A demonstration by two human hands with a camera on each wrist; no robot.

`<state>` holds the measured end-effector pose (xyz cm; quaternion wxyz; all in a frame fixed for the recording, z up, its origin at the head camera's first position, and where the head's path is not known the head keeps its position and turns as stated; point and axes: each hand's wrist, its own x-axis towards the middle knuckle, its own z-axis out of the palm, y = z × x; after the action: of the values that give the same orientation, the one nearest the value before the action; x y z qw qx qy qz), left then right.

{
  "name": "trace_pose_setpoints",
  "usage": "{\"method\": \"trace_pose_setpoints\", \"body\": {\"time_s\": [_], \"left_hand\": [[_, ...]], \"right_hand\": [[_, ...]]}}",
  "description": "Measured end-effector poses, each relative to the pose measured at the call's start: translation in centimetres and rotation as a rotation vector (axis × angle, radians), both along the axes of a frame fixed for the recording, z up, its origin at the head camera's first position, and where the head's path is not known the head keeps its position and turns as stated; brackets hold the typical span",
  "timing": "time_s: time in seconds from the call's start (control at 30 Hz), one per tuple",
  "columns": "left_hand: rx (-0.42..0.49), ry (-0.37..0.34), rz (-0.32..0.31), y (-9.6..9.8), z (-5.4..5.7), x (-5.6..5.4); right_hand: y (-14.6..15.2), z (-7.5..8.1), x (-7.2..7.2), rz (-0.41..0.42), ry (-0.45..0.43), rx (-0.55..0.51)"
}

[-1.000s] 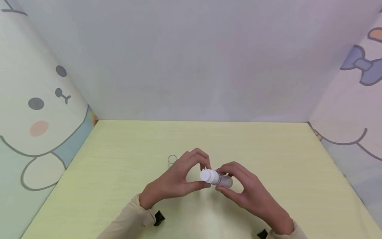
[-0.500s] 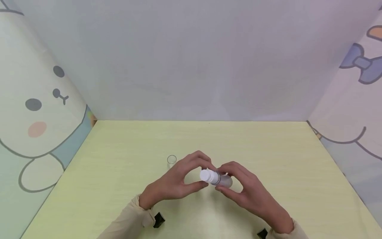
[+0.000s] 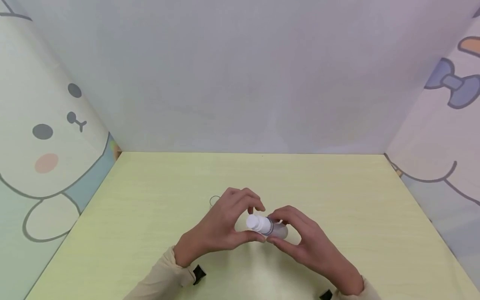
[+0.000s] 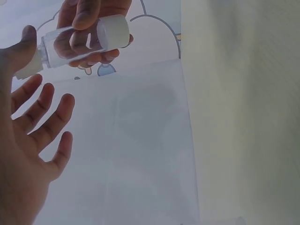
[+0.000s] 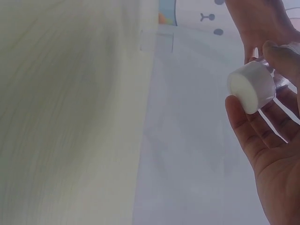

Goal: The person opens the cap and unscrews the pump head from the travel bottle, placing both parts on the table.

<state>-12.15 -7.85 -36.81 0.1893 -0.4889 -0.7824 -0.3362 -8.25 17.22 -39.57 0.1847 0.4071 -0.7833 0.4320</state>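
A small clear bottle (image 4: 70, 44) with a white top (image 3: 256, 222) and a white base (image 5: 253, 86) is held tilted above the table. My right hand (image 3: 309, 241) grips its body between thumb and fingers. The left hand (image 3: 221, 225) is spread around the white top, its thumb below and its bent fingers beyond it in the head view. In the left wrist view, the left fingers (image 4: 49, 126) stand apart from one another, and the thumb lies close to the top. Whether the thumb touches it, I cannot tell.
A clear, round-rimmed cap or cup (image 3: 213, 201) stands on the pale yellow table (image 3: 168, 179), partly behind the left hand. A plain grey-white wall (image 3: 240, 75) rises at the back. Panels with cartoon prints (image 3: 56, 137) flank both sides.
The left fingers shift over the white top and now stand away from it. The bottle and right hand have moved slightly left and nearer. The left hand covers more of the clear round thing.
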Motion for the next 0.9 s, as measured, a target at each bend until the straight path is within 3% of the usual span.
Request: {"method": "trace_pose_setpoints", "body": {"time_s": [0.3,0.57,0.9], "left_hand": [[0.039,-0.21,-0.142,-0.31,0.57,0.36],[0.103,-0.193,-0.191,-0.28,0.58,0.42],[0.139,-0.214,-0.175,-0.63,0.87,0.67]], "right_hand": [[0.18,0.02,0.02,-0.008,-0.012,0.003],[0.16,0.15,0.06,0.006,0.002,-0.013],[0.25,0.07,0.32,-0.008,-0.018,-0.008]]}}
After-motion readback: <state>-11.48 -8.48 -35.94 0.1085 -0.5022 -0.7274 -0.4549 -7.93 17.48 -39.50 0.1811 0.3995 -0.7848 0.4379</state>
